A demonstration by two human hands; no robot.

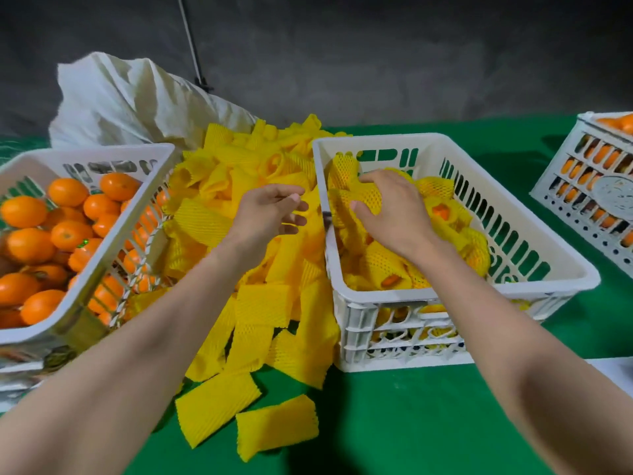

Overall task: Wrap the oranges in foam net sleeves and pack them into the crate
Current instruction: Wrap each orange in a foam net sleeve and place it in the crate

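A wrapped orange (369,199), already in its yellow foam net, sits at the far-left part of the white slotted packing crate (445,138), on top of other netted fruit. The right hand (394,214) curls its fingers and thumb round it. The left hand (270,214) hovers just outside the crate's left wall, fingers loosely bent and gripping nothing, above the loose heap of foam net sleeves (260,303) that spills between the two near crates towards the front edge. To the left, a second white crate (102,149) is full of bare oranges (66,234). A crumpled white sack (120,97) slumps behind it. At the far right stands a third crate (582,214) with oranges showing through its slots; a round moulded emblem on its side is too blurred to read. Everything rests on a green cloth-covered table (411,423). Behind is a dark grey wall (376,63), with a thin pole (191,39) slanting down it.
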